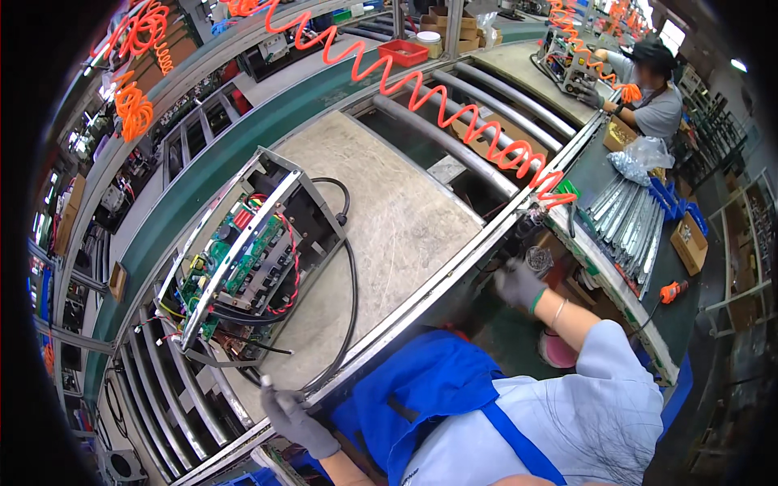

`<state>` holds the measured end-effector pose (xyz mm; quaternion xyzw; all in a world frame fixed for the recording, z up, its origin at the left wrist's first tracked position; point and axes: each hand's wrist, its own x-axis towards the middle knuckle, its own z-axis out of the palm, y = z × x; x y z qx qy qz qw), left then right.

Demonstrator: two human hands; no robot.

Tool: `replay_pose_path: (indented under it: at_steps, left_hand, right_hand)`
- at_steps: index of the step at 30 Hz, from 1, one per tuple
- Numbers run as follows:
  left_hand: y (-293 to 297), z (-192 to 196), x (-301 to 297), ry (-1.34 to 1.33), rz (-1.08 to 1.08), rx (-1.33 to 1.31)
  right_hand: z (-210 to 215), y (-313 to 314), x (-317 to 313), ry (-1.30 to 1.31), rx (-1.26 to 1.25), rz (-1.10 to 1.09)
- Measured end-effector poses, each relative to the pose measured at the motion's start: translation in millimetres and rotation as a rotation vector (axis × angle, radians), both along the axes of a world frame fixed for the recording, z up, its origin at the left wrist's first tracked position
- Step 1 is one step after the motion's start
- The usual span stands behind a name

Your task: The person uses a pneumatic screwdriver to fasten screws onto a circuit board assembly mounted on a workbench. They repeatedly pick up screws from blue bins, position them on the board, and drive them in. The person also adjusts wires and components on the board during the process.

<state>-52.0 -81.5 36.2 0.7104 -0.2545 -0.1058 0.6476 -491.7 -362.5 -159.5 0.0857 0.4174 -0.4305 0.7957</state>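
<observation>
An open metal chassis (243,251) with green circuit boards and red and black wires stands tilted on a worn board (397,211) on the roller line. Its black cable (354,283) loops over the board toward the near edge. My left hand (298,423), in a grey glove, is at that near edge beside the cable, fingers apart; one fingertip looks white. Nothing shows in its grasp. Over on the right, below the rail, my gloved right hand (519,285) is smeared by motion, next to a small clear container of metal pieces (538,258). Its fingers cannot be made out.
An orange coiled hose (454,113) hangs across the line to the rail on the right. Metal strips (624,231), blue bins (666,198) and an orange tool (671,292) lie on the side bench. A co-worker (652,89) handles another unit at the far right. Bare rollers (174,397) lie at left.
</observation>
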Motion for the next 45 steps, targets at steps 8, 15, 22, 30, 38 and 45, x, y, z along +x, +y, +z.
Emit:
replay_pose_path:
  at_steps: [8,15,22,30,38,45]
  left_hand:
    - [17.1,-26.5,60.5,-0.021,0.343,0.283]
    - [25.8,-48.6,89.1,0.091,0.027,0.348]
    - [11.1,-17.6,79.5,0.058,0.02,0.425]
    - [14.4,-28.2,80.3,-0.267,0.324,0.368]
    - [6.3,-50.7,102.1,-0.38,0.263,0.611]
    - [6.4,-51.6,108.0,-0.41,0.281,0.675]
  right_hand:
    - [191.4,68.8,164.8,0.642,-0.695,1.222]
    - [253.4,23.5,252.5,1.127,-1.856,0.667]
    - [323.1,-9.3,348.8,1.171,-2.429,0.053]
    - [310.9,-6.9,461.4,1.276,-2.835,0.036]
    - [320.2,-43.8,543.3,1.249,-2.869,0.0]
    - [327.7,-73.7,599.0,1.38,-2.685,0.415]
